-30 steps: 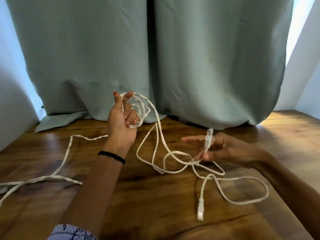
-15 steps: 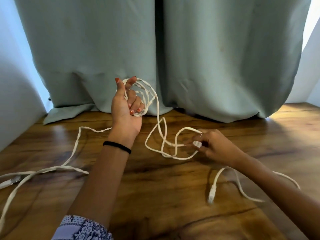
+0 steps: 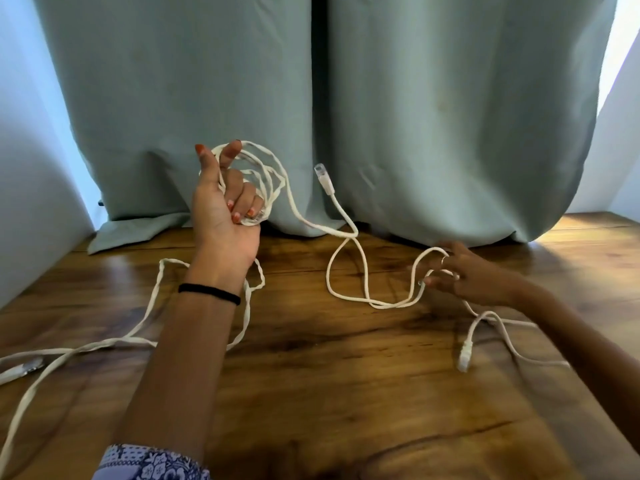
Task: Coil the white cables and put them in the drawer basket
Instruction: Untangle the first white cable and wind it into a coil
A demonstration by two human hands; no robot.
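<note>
My left hand [image 3: 221, 209] is raised in front of the curtain and grips a coil of round white cable [image 3: 272, 174] wound around its fingers. From the coil the cable runs right; its free plug [image 3: 323, 178] is up in the air. The slack makes loops [image 3: 346, 296] on the wooden surface [image 3: 346, 393]. My right hand [image 3: 474, 277] is low at the right, fingers spread, with one loop lying over them. A second plug [image 3: 464, 358] lies near my right forearm. A flat white cable [image 3: 152, 303] trails off to the left. No drawer basket is in view.
A pale green curtain [image 3: 433, 116] hangs across the back and bunches onto the wood. White walls close in at the left [image 3: 31, 202] and right [image 3: 620, 150]. Another connector [image 3: 20, 370] of the flat cable lies at the far left edge.
My right hand has let go of the plug it pinched and moved right. That plug has flicked up into the air. My left hand keeps the coil raised.
</note>
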